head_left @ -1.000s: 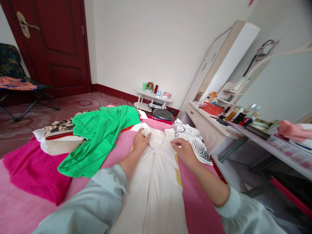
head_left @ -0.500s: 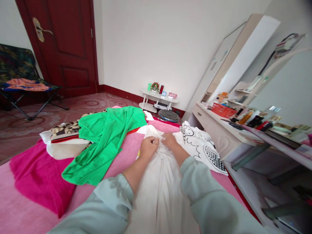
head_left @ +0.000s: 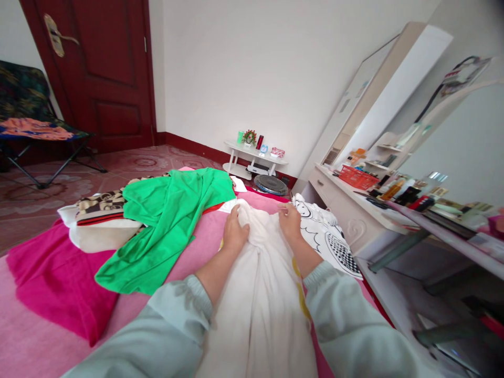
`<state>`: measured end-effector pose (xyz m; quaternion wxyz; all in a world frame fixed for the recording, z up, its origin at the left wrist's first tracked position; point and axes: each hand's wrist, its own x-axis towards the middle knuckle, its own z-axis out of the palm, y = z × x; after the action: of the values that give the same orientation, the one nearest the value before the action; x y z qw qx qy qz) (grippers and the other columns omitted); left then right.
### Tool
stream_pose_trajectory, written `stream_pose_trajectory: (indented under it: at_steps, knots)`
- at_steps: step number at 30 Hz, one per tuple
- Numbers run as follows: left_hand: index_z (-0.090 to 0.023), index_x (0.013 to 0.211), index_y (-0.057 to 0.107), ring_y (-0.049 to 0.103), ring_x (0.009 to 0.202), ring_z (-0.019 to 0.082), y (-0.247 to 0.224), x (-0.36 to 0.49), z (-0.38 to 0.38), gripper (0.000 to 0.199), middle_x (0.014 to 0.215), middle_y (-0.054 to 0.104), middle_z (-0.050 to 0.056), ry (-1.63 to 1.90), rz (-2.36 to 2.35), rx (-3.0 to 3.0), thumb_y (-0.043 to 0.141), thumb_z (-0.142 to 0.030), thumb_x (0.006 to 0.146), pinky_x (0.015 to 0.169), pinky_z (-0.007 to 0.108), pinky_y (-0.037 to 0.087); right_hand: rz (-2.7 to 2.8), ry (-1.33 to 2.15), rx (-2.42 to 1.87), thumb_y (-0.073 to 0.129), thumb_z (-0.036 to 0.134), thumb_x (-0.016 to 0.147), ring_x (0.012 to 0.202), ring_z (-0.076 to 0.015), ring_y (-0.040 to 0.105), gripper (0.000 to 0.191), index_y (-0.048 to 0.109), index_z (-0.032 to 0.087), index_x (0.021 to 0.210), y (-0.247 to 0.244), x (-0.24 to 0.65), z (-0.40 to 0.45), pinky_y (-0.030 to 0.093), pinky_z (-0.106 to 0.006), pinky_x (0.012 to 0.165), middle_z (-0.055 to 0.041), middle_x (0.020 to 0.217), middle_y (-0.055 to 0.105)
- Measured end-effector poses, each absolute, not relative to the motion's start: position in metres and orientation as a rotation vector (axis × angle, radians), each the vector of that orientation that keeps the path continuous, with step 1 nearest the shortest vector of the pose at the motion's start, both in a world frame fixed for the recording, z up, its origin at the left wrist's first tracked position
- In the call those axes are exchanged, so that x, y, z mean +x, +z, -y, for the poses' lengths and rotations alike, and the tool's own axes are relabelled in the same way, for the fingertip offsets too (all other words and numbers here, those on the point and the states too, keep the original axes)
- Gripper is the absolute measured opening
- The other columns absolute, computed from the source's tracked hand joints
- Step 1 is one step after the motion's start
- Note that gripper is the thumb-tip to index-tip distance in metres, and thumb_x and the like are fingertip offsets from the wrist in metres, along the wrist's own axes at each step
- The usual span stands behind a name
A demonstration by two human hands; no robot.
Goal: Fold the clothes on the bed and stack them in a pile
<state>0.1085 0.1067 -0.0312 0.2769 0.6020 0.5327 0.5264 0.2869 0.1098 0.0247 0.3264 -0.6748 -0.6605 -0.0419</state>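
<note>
A long white garment [head_left: 258,294] lies lengthwise in front of me, gathered into folds near its far end, with yellow marks along its right edge. My left hand [head_left: 236,232] is closed on the left side of that far end, thumb over the cloth. On the opposite side my right hand [head_left: 290,220] pinches the garment's edge between thumb and fingers. Just beyond the right hand is a white cloth with black drawings [head_left: 334,244]. Left of my left hand spreads a green garment [head_left: 169,220].
Under the clothes is a pink bed cover [head_left: 157,315]. A magenta garment [head_left: 65,286] and a patterned beige one [head_left: 100,209] lie on the left. A dressing table [head_left: 338,202] with bottles and a red basket [head_left: 358,177] borders the right side. A folding chair [head_left: 43,131] stands by the door [head_left: 106,79].
My hands have moved apart, the left one leftward and the right one rightward. The far end of the white garment is spread wider, and yellow marks now show along its right edge.
</note>
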Motion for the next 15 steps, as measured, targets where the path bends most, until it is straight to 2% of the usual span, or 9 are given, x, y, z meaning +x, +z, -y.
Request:
stream_pose_trajectory:
  at_steps: [4, 7, 9, 11, 13, 15]
  knots:
    - [-0.021, 0.131, 0.042, 0.055, 0.109, 0.021, -0.033, 0.107, -0.106, 0.069, 0.118, 0.059, 0.008, 1.409, -1.442, 1.653, 0.062, -0.009, 0.066, 0.097, 0.032, 0.041, 1.839, -0.098, -1.97, 0.041, 0.014, 0.084, 0.105, -0.0226, 0.056, 0.03, 0.065, 0.016, 0.102, 0.021, 0.314, -0.094, 0.038, -0.036, 0.093, -0.0106, 0.108, 0.065]
    - [-0.019, 0.128, 0.045, 0.057, 0.106, 0.021, -0.03, 0.106, -0.105, 0.064, 0.114, 0.061, 0.008, 1.391, -1.461, 1.664, 0.062, -0.011, 0.067, 0.094, 0.031, 0.043, 1.889, -0.094, -2.123, 0.048, 0.013, 0.081, 0.105, -0.0272, 0.056, 0.024, 0.067, 0.015, 0.094, 0.017, 0.311, -0.085, 0.032, -0.045, 0.097, -0.0138, 0.105, 0.066]
    - [-0.017, 0.126, 0.046, 0.059, 0.102, 0.022, -0.028, 0.105, -0.104, 0.06, 0.109, 0.063, 0.009, 1.374, -1.498, 1.632, 0.063, -0.015, 0.068, 0.09, 0.031, 0.045, 1.874, -0.198, -2.145, 0.044, 0.015, 0.085, 0.119, -0.0278, 0.047, 0.031, 0.062, 0.015, 0.109, 0.014, 0.299, -0.081, 0.022, -0.048, 0.104, -0.0162, 0.122, 0.058]
    - [-0.016, 0.124, 0.047, 0.062, 0.095, 0.021, -0.025, 0.104, -0.103, 0.056, 0.101, 0.065, 0.009, 1.344, -1.536, 1.594, 0.064, -0.02, 0.07, 0.086, 0.031, 0.046, 1.945, -0.313, -2.08, 0.038, 0.023, 0.091, 0.131, -0.0248, 0.033, 0.039, 0.05, 0.017, 0.127, 0.01, 0.286, -0.078, 0.014, -0.045, 0.108, -0.0136, 0.14, 0.044]
    - [-0.016, 0.122, 0.048, 0.063, 0.09, 0.02, -0.022, 0.103, -0.102, 0.054, 0.092, 0.066, 0.006, 1.311, -1.567, 1.578, 0.064, -0.02, 0.07, 0.083, 0.03, 0.047, 2.093, -0.304, -2.042, 0.032, 0.032, 0.094, 0.135, -0.0212, 0.026, 0.044, 0.039, 0.021, 0.136, 0.006, 0.276, -0.076, 0.018, -0.041, 0.108, -0.0088, 0.146, 0.035]
    - [-0.017, 0.119, 0.049, 0.063, 0.086, 0.019, -0.02, 0.101, -0.101, 0.053, 0.087, 0.066, 0.004, 1.283, -1.591, 1.578, 0.063, -0.016, 0.068, 0.081, 0.028, 0.047, 2.187, -0.178, -2.116, 0.029, 0.034, 0.095, 0.134, -0.0203, 0.028, 0.044, 0.038, 0.023, 0.137, 0.002, 0.27, -0.077, 0.026, -0.04, 0.104, -0.0065, 0.147, 0.035]
